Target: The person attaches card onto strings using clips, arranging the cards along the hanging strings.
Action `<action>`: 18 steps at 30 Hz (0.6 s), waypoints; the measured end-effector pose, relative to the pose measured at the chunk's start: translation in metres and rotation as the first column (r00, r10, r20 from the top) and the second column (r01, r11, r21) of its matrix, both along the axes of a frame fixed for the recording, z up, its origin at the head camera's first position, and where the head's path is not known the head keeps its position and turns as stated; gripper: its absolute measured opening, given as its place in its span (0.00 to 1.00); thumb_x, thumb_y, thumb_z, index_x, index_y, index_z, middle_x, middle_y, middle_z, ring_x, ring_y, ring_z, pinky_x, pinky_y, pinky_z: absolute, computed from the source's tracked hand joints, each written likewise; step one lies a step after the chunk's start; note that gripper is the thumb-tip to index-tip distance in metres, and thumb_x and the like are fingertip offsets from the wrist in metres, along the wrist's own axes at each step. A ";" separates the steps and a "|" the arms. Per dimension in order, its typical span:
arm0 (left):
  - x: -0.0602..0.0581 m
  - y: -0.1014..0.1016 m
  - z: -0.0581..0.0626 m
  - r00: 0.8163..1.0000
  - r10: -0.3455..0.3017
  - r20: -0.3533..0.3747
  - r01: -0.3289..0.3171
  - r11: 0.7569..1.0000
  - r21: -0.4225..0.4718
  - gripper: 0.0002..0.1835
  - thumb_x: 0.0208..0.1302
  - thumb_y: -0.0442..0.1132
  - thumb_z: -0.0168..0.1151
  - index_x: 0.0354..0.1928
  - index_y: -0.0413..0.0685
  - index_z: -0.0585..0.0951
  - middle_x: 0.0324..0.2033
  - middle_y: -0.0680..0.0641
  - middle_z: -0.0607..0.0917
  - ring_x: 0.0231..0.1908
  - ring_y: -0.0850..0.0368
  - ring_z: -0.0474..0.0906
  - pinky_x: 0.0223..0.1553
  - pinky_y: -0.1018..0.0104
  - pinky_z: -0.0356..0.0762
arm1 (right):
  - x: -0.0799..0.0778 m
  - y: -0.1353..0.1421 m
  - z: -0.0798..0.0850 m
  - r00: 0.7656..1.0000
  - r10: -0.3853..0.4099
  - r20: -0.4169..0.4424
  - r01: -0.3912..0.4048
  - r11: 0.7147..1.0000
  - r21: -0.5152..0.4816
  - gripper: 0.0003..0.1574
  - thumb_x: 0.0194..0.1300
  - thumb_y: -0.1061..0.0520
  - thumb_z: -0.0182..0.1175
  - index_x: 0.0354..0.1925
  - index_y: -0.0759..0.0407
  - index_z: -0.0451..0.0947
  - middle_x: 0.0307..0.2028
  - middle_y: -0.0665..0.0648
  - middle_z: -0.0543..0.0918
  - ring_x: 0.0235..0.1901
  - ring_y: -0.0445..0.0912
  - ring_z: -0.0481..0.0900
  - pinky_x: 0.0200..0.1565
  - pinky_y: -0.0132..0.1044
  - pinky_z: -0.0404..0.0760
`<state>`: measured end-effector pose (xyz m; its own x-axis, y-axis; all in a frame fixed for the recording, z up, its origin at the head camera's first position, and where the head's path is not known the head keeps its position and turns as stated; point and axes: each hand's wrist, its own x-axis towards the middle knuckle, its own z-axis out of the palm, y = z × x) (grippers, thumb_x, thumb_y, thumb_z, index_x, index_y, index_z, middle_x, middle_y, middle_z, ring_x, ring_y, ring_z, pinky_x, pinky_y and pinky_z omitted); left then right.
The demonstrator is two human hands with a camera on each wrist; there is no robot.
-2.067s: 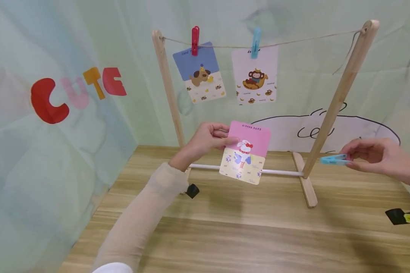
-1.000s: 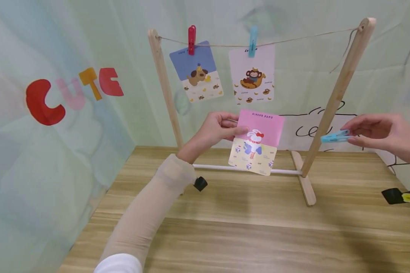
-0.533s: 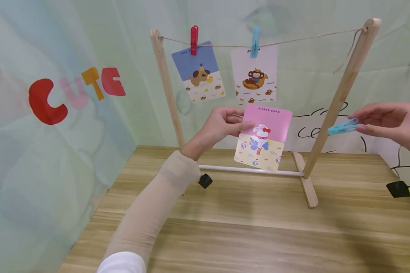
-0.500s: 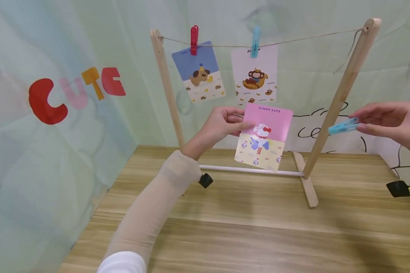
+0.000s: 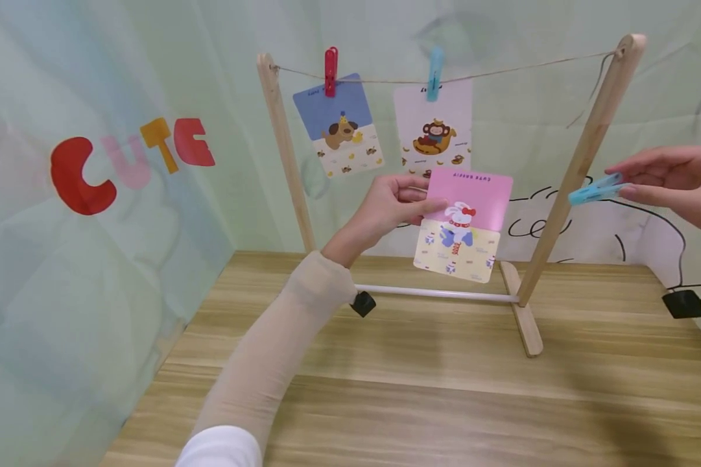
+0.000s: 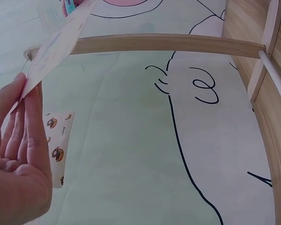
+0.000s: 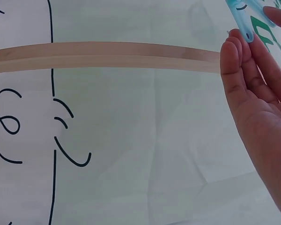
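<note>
My left hand (image 5: 393, 207) pinches a pink and yellow rabbit card (image 5: 463, 227) by its left edge, thumb in front and fingers behind. In the left wrist view the card (image 6: 61, 44) appears nearly edge-on. The rabbit card overlaps the bottom of a monkey card (image 5: 434, 123), which a blue clothespin (image 5: 435, 74) fastens to the string (image 5: 519, 69). To its left a dog card (image 5: 340, 126) hangs from a red clothespin (image 5: 331, 71). At the right post, my right hand (image 5: 677, 181) pinches another light blue clothespin (image 5: 595, 189) by its handle ends.
The string runs between two wooden posts, the left post (image 5: 286, 149) and the right post (image 5: 583, 162). A white rod (image 5: 438, 293) joins them low down, above the wooden table (image 5: 443, 408). Behind hangs a pale green cloth (image 5: 531, 130); colored letters (image 5: 134, 155) are at left.
My left hand has carried the rabbit card up and to the right, toward the string. My right hand, with its clothespin, has risen from low beside the right post.
</note>
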<state>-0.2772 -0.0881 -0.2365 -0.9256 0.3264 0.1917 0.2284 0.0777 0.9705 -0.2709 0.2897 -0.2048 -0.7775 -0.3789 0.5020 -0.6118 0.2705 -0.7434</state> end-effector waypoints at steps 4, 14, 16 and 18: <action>-0.003 0.005 0.001 1.000 0.000 -0.005 0.000 1.000 -0.007 0.22 0.47 0.42 0.72 0.45 0.44 0.81 0.34 0.48 0.86 0.34 0.52 0.83 0.36 0.60 0.82 | -0.003 0.000 0.006 1.000 0.009 -0.020 -0.009 1.000 -0.023 0.18 0.55 0.80 0.54 0.46 0.76 0.73 0.39 0.52 0.83 0.34 0.39 0.82 0.38 0.21 0.77; 0.010 0.016 0.018 0.999 -0.020 -0.033 0.020 1.000 -0.008 0.19 0.52 0.38 0.69 0.46 0.41 0.80 0.34 0.47 0.86 0.34 0.53 0.82 0.37 0.62 0.81 | -0.011 0.007 0.012 0.996 -0.036 -0.085 0.036 0.999 -0.003 0.20 0.56 0.79 0.53 0.48 0.75 0.73 0.38 0.50 0.82 0.34 0.38 0.82 0.40 0.21 0.76; 0.013 0.018 0.021 0.999 -0.012 -0.038 0.011 1.000 -0.014 0.19 0.52 0.37 0.69 0.47 0.41 0.80 0.33 0.48 0.86 0.34 0.54 0.82 0.37 0.62 0.81 | -0.013 0.008 0.014 0.995 -0.038 -0.095 0.037 0.999 -0.015 0.20 0.56 0.80 0.53 0.48 0.75 0.73 0.38 0.50 0.82 0.34 0.38 0.81 0.40 0.21 0.76; 0.013 0.019 0.022 0.999 -0.002 -0.043 0.001 1.000 -0.019 0.19 0.52 0.37 0.69 0.47 0.41 0.80 0.33 0.48 0.86 0.33 0.55 0.82 0.37 0.63 0.81 | -0.015 0.008 0.017 0.994 -0.030 -0.100 0.027 0.999 -0.039 0.20 0.55 0.80 0.53 0.47 0.75 0.73 0.37 0.51 0.83 0.34 0.38 0.82 0.40 0.21 0.76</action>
<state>-0.2644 -0.0690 -0.2143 -0.9163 0.3314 0.2249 0.2698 0.0957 0.9582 -0.2862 0.2978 -0.1877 -0.7323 -0.3366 0.5920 -0.6767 0.2619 -0.6882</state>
